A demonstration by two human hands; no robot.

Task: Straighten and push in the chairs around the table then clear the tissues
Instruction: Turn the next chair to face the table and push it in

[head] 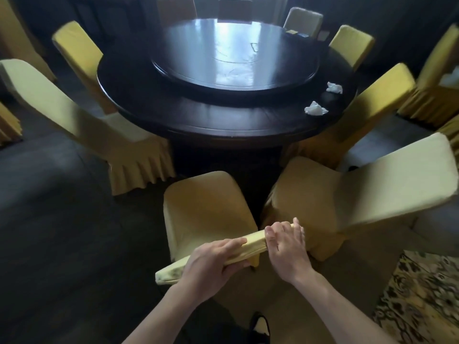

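Both forearms reach up from the bottom edge, where a dark shoe (259,324) is half cut off between them. Nearest the camera stands a yellow-covered chair (206,207), its seat facing the round dark table (223,120) but well short of it, with bare dark floor between the seat front and the table base. The left hand (213,261) grips the top of the chair's backrest, fingers curled over the front and thumb beneath; the right hand (285,244) grips the same top edge just beside it, fingers wrapped over the right corner, so that corner is hidden. The backrest's face below the hands cannot be seen from this angle. Just right of it a second chair (360,194) stands turned at an angle, its seat almost touching the first one, its backrest leaning out to the right. A third chair (87,125) on the left is also pulled out and skewed, its pleated skirt near the table base. More chairs ring the far side; those at the back are dim and hard to make out. On the table sits a raised turntable (236,58), glaring with window light. Two crumpled white tissues lie on the table's right rim, the nearer tissue (316,109) close to the edge and the farther tissue (334,87) beside the turntable. A patterned rug (422,294) is cut off at the lower right.
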